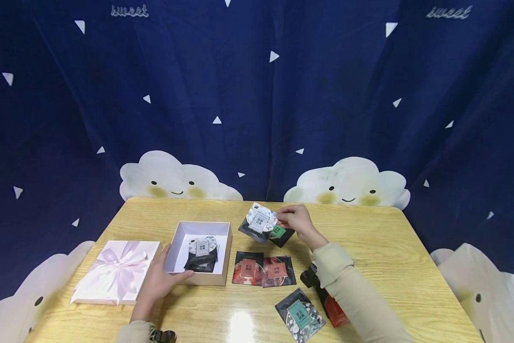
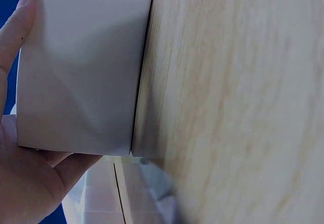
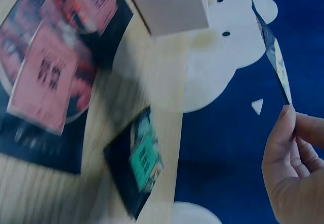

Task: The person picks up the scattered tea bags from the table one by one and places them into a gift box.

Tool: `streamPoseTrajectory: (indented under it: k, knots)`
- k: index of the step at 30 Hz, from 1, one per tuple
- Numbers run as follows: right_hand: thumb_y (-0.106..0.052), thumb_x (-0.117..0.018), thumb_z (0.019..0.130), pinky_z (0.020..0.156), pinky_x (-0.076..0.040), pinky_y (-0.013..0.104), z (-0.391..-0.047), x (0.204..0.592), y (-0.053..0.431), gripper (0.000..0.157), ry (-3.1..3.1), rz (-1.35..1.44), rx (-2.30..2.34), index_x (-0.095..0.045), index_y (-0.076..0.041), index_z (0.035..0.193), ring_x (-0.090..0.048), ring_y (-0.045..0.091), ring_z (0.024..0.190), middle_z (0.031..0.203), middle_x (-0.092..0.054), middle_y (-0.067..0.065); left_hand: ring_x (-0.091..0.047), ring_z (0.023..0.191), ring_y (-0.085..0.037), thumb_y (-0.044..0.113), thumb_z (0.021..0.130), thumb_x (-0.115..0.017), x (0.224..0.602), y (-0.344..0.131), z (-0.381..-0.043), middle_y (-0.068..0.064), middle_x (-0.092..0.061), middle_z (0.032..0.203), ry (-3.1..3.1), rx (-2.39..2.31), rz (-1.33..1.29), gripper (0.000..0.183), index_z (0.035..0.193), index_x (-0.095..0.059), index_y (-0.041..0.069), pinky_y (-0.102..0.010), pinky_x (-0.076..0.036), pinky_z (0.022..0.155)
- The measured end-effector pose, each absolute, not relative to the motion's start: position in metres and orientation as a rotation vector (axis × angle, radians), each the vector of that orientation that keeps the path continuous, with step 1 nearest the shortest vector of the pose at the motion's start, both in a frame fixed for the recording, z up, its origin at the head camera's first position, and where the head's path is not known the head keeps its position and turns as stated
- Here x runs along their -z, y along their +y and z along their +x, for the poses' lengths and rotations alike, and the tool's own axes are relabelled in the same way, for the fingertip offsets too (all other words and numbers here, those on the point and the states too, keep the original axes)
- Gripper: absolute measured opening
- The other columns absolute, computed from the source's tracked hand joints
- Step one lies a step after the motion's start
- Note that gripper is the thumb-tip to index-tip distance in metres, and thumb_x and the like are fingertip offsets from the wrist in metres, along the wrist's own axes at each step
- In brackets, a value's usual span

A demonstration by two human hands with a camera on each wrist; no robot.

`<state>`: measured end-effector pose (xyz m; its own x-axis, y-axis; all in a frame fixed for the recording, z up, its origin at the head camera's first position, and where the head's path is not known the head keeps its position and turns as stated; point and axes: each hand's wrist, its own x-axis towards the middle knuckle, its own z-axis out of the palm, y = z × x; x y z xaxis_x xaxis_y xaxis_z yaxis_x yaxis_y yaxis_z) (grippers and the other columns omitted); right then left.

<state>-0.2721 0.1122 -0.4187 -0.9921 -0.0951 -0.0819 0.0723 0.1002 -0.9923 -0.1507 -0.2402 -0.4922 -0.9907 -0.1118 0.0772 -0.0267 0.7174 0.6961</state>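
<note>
The left hand (image 1: 158, 282) grips the box (image 1: 210, 279), right of which the right hand (image 1: 298, 221) pinches a white sachet (image 1: 259, 222), partly hiding a green sachet (image 1: 277, 232) in head view

The head view looks forward and down across the table (image 1: 381, 247); the wrist views, turned sideways, look from close in, both catching the box (image 2: 86, 82)

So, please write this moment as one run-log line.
left hand grips open box | right hand pinches patterned packet | in box: similar packet | beside box: bow-topped lid
</note>
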Motion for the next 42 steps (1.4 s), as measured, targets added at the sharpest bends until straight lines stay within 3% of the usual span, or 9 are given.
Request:
streamPoseTrajectory:
  k: [14, 26, 30, 36, 42]
  knots:
    - [0.005, -0.060, 0.083, 0.057, -0.055, 0.025, -0.269, 0.421, 0.052, 0.013, 2.212, -0.117, 1.975, -0.063, 0.013, 0.092, -0.060, 0.011, 0.055, 0.071, -0.063, 0.014, -0.037, 0.118, -0.050, 0.045, 0.061, -0.080, 0.492, -0.240, -0.150, -0.035, -0.030, 0.136, -2.805, 1.137, 0.113, 0.113, 0.140, -0.020, -0.008, -0.058, -0.032, 0.097]
    - [0.005, -0.061, 0.082, 0.061, -0.056, 0.030, -0.260, 0.439, 0.004, 0.011, 2.130, -0.152, 1.931, -0.065, 0.012, 0.090, -0.062, 0.014, 0.058, 0.068, -0.062, 0.008, -0.035, 0.119, -0.051, 0.045, 0.062, -0.080, 0.492, -0.239, -0.149, -0.036, -0.028, 0.137, -2.812, 1.129, 0.105, 0.112, 0.140, -0.019, -0.007, -0.059, -0.031, 0.097]
    - [0.007, -0.059, 0.082, 0.063, -0.056, 0.031, -0.256, 0.442, -0.009, 0.014, 2.062, -0.185, 1.940, -0.063, 0.014, 0.094, -0.063, 0.014, 0.058, 0.071, -0.064, 0.014, -0.036, 0.118, -0.050, 0.044, 0.062, -0.080, 0.493, -0.240, -0.149, -0.036, -0.029, 0.136, -2.802, 1.130, 0.097, 0.111, 0.140, -0.020, -0.008, -0.059, -0.031, 0.097]
    - [0.008, -0.058, 0.083, 0.069, -0.056, 0.034, -0.252, 0.447, -0.011, 0.031, 2.004, -0.213, 1.942, -0.057, 0.014, 0.113, -0.067, 0.022, 0.071, 0.092, -0.064, 0.027, -0.036, 0.118, -0.050, 0.043, 0.063, -0.080, 0.495, -0.240, -0.151, -0.036, -0.030, 0.135, -2.785, 1.142, 0.093, 0.110, 0.140, -0.021, -0.007, -0.058, -0.031, 0.097]
    - [0.005, -0.061, 0.080, 0.071, -0.055, 0.039, -0.255, 0.449, 0.006, 0.030, 2.036, -0.226, 1.977, -0.058, 0.014, 0.108, -0.067, 0.024, 0.071, 0.086, -0.066, 0.021, -0.034, 0.119, -0.051, 0.045, 0.063, -0.080, 0.493, -0.240, -0.150, -0.035, -0.027, 0.137, -2.806, 1.132, 0.108, 0.112, 0.141, -0.019, -0.007, -0.059, -0.030, 0.097]
